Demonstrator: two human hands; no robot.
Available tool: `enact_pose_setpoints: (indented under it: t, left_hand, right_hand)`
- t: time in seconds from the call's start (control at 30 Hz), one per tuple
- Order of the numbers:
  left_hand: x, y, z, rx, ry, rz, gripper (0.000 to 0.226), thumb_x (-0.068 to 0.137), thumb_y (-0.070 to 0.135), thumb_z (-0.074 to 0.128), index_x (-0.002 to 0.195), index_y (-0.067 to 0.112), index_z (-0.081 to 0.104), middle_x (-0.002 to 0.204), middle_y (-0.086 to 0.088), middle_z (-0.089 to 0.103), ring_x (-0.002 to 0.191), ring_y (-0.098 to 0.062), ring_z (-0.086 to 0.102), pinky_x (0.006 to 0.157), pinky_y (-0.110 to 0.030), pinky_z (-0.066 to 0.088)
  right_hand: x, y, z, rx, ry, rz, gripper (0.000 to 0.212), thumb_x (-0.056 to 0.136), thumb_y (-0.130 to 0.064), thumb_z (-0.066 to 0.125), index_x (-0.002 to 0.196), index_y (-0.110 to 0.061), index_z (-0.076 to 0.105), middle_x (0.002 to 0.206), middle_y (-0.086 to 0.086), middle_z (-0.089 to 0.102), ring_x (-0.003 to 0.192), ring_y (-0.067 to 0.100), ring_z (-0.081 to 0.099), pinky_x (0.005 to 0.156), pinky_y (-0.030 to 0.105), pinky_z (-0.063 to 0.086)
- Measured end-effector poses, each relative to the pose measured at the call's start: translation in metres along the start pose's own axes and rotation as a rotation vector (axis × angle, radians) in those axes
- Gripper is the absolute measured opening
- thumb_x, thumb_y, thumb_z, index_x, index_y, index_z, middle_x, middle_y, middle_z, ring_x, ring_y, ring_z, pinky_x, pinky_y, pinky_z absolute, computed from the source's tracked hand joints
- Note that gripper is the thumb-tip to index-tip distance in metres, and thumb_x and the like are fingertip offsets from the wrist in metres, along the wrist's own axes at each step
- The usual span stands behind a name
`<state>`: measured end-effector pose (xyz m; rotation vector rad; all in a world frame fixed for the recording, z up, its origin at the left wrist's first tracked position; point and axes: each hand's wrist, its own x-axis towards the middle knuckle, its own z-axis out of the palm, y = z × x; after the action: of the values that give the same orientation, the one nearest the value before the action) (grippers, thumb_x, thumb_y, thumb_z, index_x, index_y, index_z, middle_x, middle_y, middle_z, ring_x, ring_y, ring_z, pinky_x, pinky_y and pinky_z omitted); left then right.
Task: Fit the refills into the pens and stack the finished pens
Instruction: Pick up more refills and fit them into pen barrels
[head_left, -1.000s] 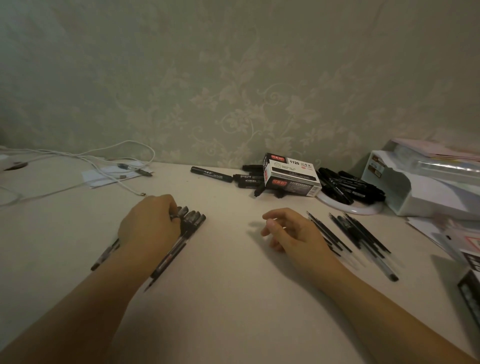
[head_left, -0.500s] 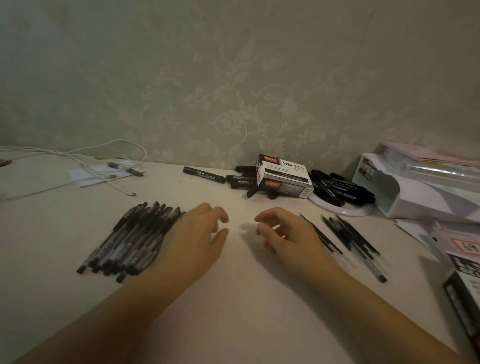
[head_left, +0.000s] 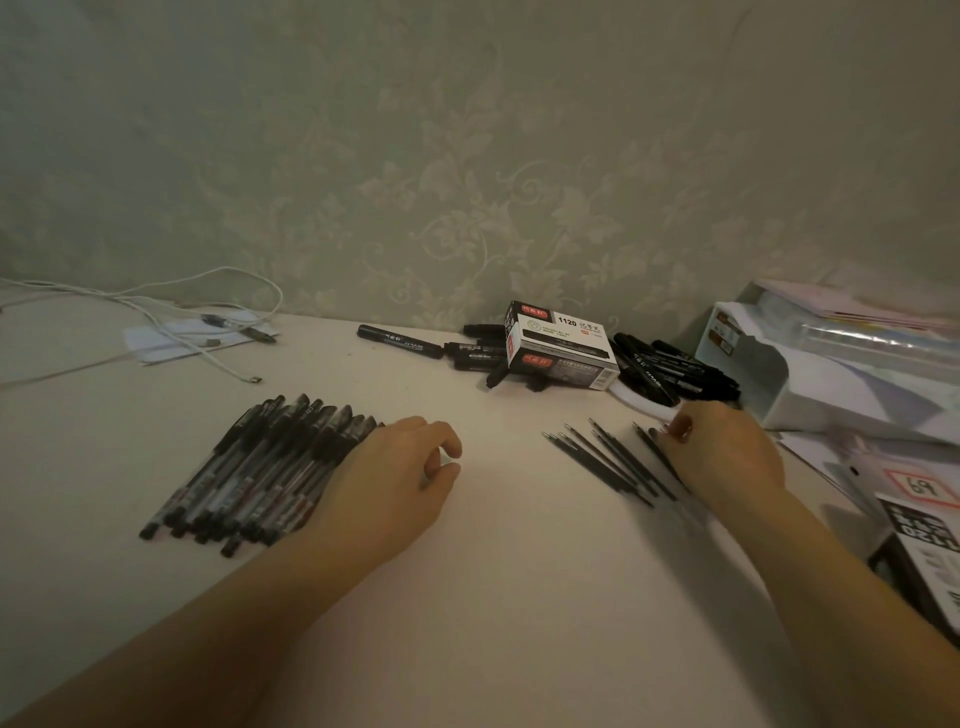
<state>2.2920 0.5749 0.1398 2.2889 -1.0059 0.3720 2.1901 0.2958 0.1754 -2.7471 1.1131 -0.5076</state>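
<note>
A stack of finished pens (head_left: 265, 467) lies on the left half of the worktop (head_left: 498, 597), the capped pens packed side by side and slanting from near-left to far-right. The left hand (head_left: 395, 478) rests just beside the stack's right edge, its back touching or nearly touching the nearest pens; its fingers are loosely curled and hold nothing.

Right of the centre, a loose fan of thin black refills (head_left: 605, 462) lies flat, their tips pointing toward the far edge. The right hand (head_left: 727, 457) sits over the right side of this fan, fingers bent down onto the rightmost refills; whether it actually grasps one I cannot tell, since the hand hides the contact.

Along the far edge, by the wall, a white and black box (head_left: 563, 345) marked 1120 stands among scattered black markers (head_left: 400, 340), with more markers heaped on a white plate (head_left: 644, 405) to its right. A white tray (head_left: 810, 384) with papers fills the far-right corner. At the far-left corner, white cables (head_left: 171, 312) trail over a sheet of paper (head_left: 156, 345).
</note>
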Motion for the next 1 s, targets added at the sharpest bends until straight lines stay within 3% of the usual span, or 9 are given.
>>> enact_pose_setpoints:
  t: [0.2, 0.4, 0.53, 0.7, 0.83, 0.9, 1.0]
  left_hand:
    - [0.0, 0.0, -0.001, -0.01, -0.005, -0.01, 0.007, 0.091, 0.029, 0.06, 0.097, 0.031, 0.062, 0.077, 0.014, 0.053, 0.067, -0.003, 0.05, 0.07, -0.023, 0.048]
    - [0.0, 0.0, -0.002, -0.021, 0.004, -0.019, 0.006, 0.09, 0.028, 0.06, 0.095, 0.03, 0.063, 0.075, 0.014, 0.053, 0.068, -0.002, 0.05, 0.068, -0.022, 0.046]
    - [0.0, 0.003, -0.003, -0.056, -0.008, -0.037, 0.007, 0.09, 0.028, 0.06, 0.094, 0.029, 0.065, 0.076, 0.011, 0.056, 0.066, -0.003, 0.052, 0.069, -0.026, 0.049]
    - [0.0, 0.009, -0.002, -0.264, 0.029, -0.109, 0.016, 0.092, 0.036, 0.057, 0.085, 0.025, 0.068, 0.07, 0.008, 0.063, 0.065, -0.008, 0.058, 0.065, -0.025, 0.051]
    - [-0.001, 0.015, -0.002, -0.393, -0.024, -0.104, 0.045, 0.09, 0.054, 0.039, 0.086, 0.019, 0.066, 0.07, 0.003, 0.065, 0.062, -0.002, 0.062, 0.058, -0.026, 0.051]
    - [-0.001, 0.015, -0.002, -0.4, -0.037, -0.102, 0.043, 0.09, 0.056, 0.038, 0.084, 0.024, 0.065, 0.07, 0.004, 0.065, 0.061, -0.002, 0.06, 0.057, -0.027, 0.052]
    - [-0.001, 0.012, -0.003, -0.281, -0.054, -0.028, 0.031, 0.091, 0.054, 0.044, 0.09, 0.032, 0.066, 0.076, 0.008, 0.066, 0.071, -0.004, 0.061, 0.066, -0.027, 0.052]
  right_hand:
    - [-0.002, 0.0, 0.006, 0.01, -0.061, 0.027, 0.017, 0.096, -0.024, 0.06, 0.104, -0.01, 0.062, 0.089, 0.009, 0.062, 0.079, 0.023, 0.061, 0.068, 0.035, 0.051]
    - [-0.005, -0.01, -0.003, 0.067, -0.011, -0.016, 0.017, 0.097, -0.025, 0.06, 0.104, -0.01, 0.065, 0.092, 0.008, 0.064, 0.079, 0.023, 0.059, 0.071, 0.036, 0.052]
    - [-0.013, -0.04, -0.02, 0.464, 0.022, -0.164, 0.008, 0.091, -0.027, 0.069, 0.093, -0.019, 0.068, 0.083, -0.008, 0.066, 0.074, 0.007, 0.06, 0.063, 0.022, 0.044]
    - [-0.039, -0.078, -0.008, 1.255, -0.49, -0.07, 0.008, 0.092, -0.016, 0.066, 0.094, -0.011, 0.072, 0.076, 0.0, 0.07, 0.061, 0.009, 0.058, 0.058, 0.02, 0.047]
    - [-0.055, -0.085, 0.022, 1.453, -0.534, 0.025, 0.011, 0.094, -0.009, 0.063, 0.105, -0.008, 0.063, 0.081, 0.008, 0.073, 0.063, 0.011, 0.065, 0.059, 0.021, 0.053]
    - [-0.057, -0.084, 0.029, 1.524, -0.551, 0.014, 0.016, 0.095, -0.006, 0.061, 0.11, -0.007, 0.059, 0.084, 0.012, 0.075, 0.073, 0.018, 0.072, 0.065, 0.021, 0.056]
    - [-0.06, -0.082, 0.032, 1.462, -0.567, -0.15, 0.014, 0.093, -0.005, 0.064, 0.107, -0.007, 0.064, 0.088, 0.015, 0.076, 0.08, 0.019, 0.074, 0.069, 0.018, 0.055]
